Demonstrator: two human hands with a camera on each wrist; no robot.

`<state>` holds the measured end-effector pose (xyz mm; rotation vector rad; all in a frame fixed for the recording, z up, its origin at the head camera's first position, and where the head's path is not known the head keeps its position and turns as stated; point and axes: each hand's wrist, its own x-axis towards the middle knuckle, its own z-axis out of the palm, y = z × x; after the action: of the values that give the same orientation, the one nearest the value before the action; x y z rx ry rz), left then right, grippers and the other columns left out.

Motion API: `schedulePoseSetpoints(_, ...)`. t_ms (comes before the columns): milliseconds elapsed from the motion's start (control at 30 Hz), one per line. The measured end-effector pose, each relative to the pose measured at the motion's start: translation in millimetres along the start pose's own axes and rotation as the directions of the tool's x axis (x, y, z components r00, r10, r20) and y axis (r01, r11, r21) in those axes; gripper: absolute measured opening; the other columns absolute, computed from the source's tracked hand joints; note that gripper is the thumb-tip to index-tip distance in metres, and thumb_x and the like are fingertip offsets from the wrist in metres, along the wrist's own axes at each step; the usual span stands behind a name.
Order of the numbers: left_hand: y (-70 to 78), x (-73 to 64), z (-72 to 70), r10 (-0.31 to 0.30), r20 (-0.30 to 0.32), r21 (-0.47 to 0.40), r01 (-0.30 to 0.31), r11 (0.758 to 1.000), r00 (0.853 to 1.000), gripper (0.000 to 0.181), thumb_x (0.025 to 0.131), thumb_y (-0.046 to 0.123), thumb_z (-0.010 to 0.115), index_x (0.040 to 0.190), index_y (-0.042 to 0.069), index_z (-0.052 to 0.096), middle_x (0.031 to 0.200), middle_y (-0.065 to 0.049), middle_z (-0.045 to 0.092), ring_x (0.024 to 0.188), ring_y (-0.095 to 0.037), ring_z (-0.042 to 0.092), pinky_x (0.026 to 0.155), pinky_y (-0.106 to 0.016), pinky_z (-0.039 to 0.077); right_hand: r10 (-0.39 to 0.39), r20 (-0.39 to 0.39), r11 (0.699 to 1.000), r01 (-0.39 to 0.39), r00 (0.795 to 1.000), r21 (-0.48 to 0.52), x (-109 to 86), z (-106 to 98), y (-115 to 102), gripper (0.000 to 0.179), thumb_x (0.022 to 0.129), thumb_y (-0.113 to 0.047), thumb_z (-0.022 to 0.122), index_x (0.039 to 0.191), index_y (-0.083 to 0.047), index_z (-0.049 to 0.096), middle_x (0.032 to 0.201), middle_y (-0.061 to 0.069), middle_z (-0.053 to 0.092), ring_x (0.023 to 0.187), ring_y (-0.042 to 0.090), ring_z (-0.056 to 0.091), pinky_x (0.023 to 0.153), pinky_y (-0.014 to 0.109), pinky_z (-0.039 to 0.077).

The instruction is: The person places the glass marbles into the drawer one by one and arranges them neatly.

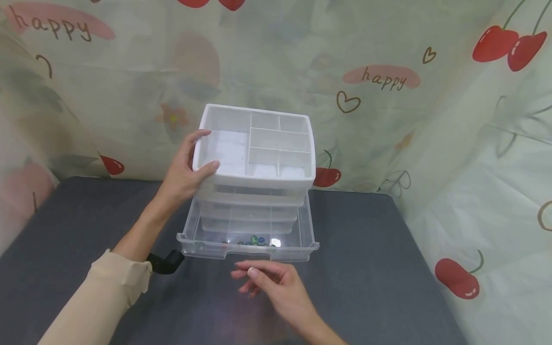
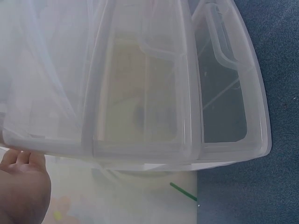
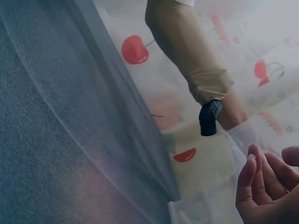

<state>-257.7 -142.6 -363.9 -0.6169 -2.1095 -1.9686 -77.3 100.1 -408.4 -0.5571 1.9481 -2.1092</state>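
Note:
A storage box with a white top tray [image 1: 267, 182] stands on the table, its top split into several compartments. My left hand [image 1: 185, 170] grips the tray's left side, the thumb over the rim; its fingers [image 2: 23, 161] show low in the left wrist view. Below, a clear bottom drawer [image 1: 202, 249] is pulled out toward me, with several small glass marbles [image 1: 255, 240] near its front wall. Just in front of that drawer is my right hand [image 1: 280, 290], fingers loosely bent and holding nothing. In the right wrist view, the right hand [image 3: 268, 191] appears at the lower right.
The table has a dark grey cloth [image 1: 358, 268]. A patterned curtain [image 1: 267, 62] with cherries hangs behind and at both sides. A black wrist device [image 1: 166, 262] sits under the left forearm, beside the drawer's left front corner.

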Motion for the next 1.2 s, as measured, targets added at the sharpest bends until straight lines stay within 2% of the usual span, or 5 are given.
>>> schedulePoseSetpoints(200, -0.7, 0.4, 0.5, 0.008, -0.003, -0.004, -0.008, 1.0, 1.0, 0.067, 0.093, -0.001, 0.064, 0.151, 0.015, 0.035, 0.137, -0.022, 0.046, 0.11, -0.027, 0.05, 0.078, -0.023, 0.049, 0.151, -0.114, 0.988, -0.145, 0.982, 0.059, 2.5, 3.1, 5.5, 0.03, 0.101, -0.019, 0.058, 0.121, 0.001, 0.068, 0.109, 0.02, 0.071, 0.078, 0.014, 0.069, 0.072, 0.028, 0.054)
schedulePoseSetpoints(300, -0.9, 0.9, 0.4, 0.012, -0.002, -0.001, -0.012, 1.0, 1.0, 0.066, 0.093, -0.001, 0.064, 0.15, 0.015, 0.035, 0.138, -0.022, 0.045, 0.11, -0.026, 0.05, 0.078, -0.023, 0.049, 0.185, -0.152, 0.98, -0.171, 0.971, 0.103, 4.1, 4.8, 8.8, 0.031, 0.101, -0.019, 0.059, 0.121, 0.002, 0.068, 0.108, 0.019, 0.072, 0.078, 0.013, 0.068, 0.074, 0.028, 0.054)
schedulePoseSetpoints(700, -1.4, 0.5, 0.5, 0.007, -0.011, -0.001, -0.007, 1.0, 1.0, 0.066, 0.092, -0.001, 0.064, 0.15, 0.015, 0.036, 0.136, -0.022, 0.046, 0.109, -0.026, 0.05, 0.077, -0.024, 0.05, 0.115, -0.285, 0.967, -0.042, 0.952, 0.25, 8.4, 18.6, 24.6, 0.033, 0.097, -0.015, 0.063, 0.116, 0.012, 0.065, 0.096, 0.006, 0.075, 0.072, 0.011, 0.067, 0.072, 0.027, 0.053)
schedulePoseSetpoints(967, -0.7, 0.3, -1.1, 0.01, -0.004, 0.012, -0.01, 1.0, 1.0, 0.067, 0.093, 0.0, 0.065, 0.15, 0.016, 0.035, 0.138, -0.021, 0.046, 0.11, -0.027, 0.049, 0.079, -0.025, 0.049, 0.129, -0.388, 0.968, -0.031, 0.912, 0.25, 15.4, 25.0, 26.5, 0.029, 0.094, -0.017, 0.069, 0.105, 0.01, 0.07, 0.088, 0.011, 0.075, 0.066, 0.015, 0.068, 0.065, 0.029, 0.054)
schedulePoseSetpoints(1200, 0.0, 0.4, -3.2, 0.006, 0.023, 0.034, -0.006, 0.999, 1.0, 0.068, 0.094, 0.001, 0.064, 0.152, 0.015, 0.032, 0.142, -0.019, 0.043, 0.113, -0.026, 0.048, 0.081, -0.024, 0.047, 0.113, -0.434, 0.974, -0.014, 0.894, 0.224, 21.3, 24.1, 25.3, 0.032, 0.093, -0.019, 0.07, 0.1, 0.012, 0.071, 0.082, 0.014, 0.074, 0.067, 0.019, 0.07, 0.062, 0.031, 0.055)
